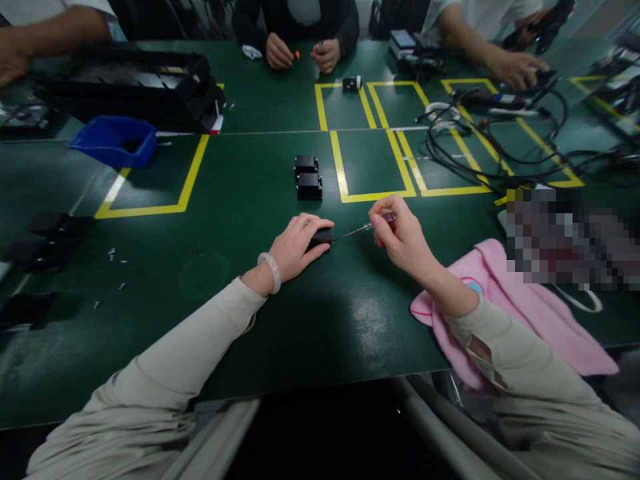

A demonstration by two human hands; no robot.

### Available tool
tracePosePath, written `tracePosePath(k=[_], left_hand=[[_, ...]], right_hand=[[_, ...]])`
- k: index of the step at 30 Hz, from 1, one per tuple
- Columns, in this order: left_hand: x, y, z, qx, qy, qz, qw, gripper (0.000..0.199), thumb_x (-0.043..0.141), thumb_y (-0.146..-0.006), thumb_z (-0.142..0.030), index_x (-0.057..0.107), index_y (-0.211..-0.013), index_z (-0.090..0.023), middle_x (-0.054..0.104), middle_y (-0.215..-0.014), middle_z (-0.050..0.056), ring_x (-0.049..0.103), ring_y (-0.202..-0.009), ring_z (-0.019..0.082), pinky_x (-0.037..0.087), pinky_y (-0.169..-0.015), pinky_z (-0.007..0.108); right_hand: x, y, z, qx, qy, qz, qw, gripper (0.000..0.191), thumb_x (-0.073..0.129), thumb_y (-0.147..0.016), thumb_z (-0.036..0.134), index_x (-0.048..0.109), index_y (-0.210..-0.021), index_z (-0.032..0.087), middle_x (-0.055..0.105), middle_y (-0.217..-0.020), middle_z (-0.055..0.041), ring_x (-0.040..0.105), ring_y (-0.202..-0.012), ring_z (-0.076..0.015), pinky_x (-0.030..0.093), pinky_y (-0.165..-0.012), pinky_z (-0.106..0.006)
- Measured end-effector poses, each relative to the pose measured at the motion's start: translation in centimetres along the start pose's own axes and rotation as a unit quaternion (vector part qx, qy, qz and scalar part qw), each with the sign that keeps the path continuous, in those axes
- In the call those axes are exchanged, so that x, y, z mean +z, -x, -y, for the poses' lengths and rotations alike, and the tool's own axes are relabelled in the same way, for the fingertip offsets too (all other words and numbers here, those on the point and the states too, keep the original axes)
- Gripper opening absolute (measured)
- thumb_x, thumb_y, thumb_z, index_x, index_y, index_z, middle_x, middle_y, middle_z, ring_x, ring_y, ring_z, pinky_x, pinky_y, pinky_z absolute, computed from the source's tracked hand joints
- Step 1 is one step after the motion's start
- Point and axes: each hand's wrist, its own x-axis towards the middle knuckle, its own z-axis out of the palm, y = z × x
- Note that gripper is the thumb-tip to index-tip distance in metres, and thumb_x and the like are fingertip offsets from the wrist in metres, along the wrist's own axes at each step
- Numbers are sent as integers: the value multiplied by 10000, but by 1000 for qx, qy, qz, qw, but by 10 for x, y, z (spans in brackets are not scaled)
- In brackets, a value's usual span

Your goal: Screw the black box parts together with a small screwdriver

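On the green table [280,333], my left hand [299,247] grips a small black box [323,235] between thumb and fingers. My right hand [400,233] is closed around the handle of a thin screwdriver [356,232]. The screwdriver's shaft slants down to the left, and its tip is at the right end of the box; whether it touches a screw is too small to tell. Just beyond my left hand stand two more black boxes [309,186], one behind the other.
A blue bin [117,141] and black trays [135,87] stand at the back left. Small screws [112,254] and black parts [45,243] lie at left. Cables [500,160] and a pink cloth [525,300] are at right. Other people's hands [300,52] work across the table.
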Motion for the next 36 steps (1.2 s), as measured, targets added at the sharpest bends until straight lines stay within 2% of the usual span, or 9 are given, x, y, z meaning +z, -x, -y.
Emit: tracePosePath(k=[2, 5, 9, 14, 19, 25, 30, 36], left_hand=[[0, 0, 0, 3, 0, -1, 1000, 399, 568, -1034, -336, 557, -1413, -212, 594, -1325, 131, 565, -1258, 309, 481, -1114, 521], [0, 0, 0, 2, 1, 0, 1000, 399, 569, -1032, -335, 553, -1414, -220, 594, -1325, 126, 567, -1257, 306, 482, -1113, 522], [0, 0, 1, 1, 2, 1, 1000, 396, 574, -1030, -333, 552, -1413, -231, 597, -1327, 121, 569, -1255, 304, 485, -1108, 519], [0, 0, 2, 9, 0, -4, 1000, 401, 579, -1030, -324, 557, -1413, -204, 598, -1323, 133, 569, -1255, 307, 483, -1107, 513], [0, 0, 1, 10, 2, -4, 1000, 389, 571, -1036, -325, 557, -1408, -212, 599, -1323, 125, 571, -1259, 300, 481, -1114, 512], [1, 0, 2, 14, 1, -8, 1000, 388, 577, -1034, -318, 557, -1404, -204, 601, -1314, 132, 574, -1253, 302, 490, -1102, 513], [1, 0, 3, 10, 1, -8, 1000, 389, 578, -1035, -325, 557, -1407, -214, 600, -1310, 125, 574, -1248, 301, 496, -1099, 519], [0, 0, 0, 10, 3, -8, 1000, 400, 578, -1032, -319, 567, -1409, -188, 599, -1312, 139, 575, -1250, 310, 496, -1103, 519]], right_hand=[[0, 0, 0, 0, -2, 1, 1000, 147, 553, -1052, 392, 531, -1042, 247, 561, -791, 22, 545, -657, -142, 402, -616, -306], [-1, 0, 1, 0, -1, 6, 1000, 131, 571, -1041, 360, 531, -989, 246, 559, -775, 26, 546, -654, -139, 402, -626, -308], [-1, 0, 2, -6, 5, 6, 1000, 184, 578, -1045, 370, 529, -920, 243, 541, -724, 33, 535, -633, -138, 393, -627, -313], [-1, 0, 1, -8, 0, 8, 1000, 153, 546, -1059, 389, 542, -1056, 237, 565, -784, 26, 550, -656, -135, 403, -623, -301], [0, 0, -1, -13, 6, 8, 1000, 230, 570, -1054, 429, 531, -931, 238, 540, -715, 39, 530, -616, -125, 387, -601, -293], [0, 0, -1, -9, 5, 9, 1000, 140, 571, -1044, 376, 547, -1054, 239, 557, -759, 37, 555, -633, -130, 411, -608, -292], [-2, -1, 1, -7, 6, 16, 1000, 236, 587, -1044, 436, 530, -924, 241, 544, -716, 35, 539, -623, -129, 390, -593, -290], [-2, -1, 4, -12, 4, 22, 1000, 162, 578, -1042, 389, 546, -994, 237, 557, -775, 27, 559, -665, -131, 409, -614, -289]])
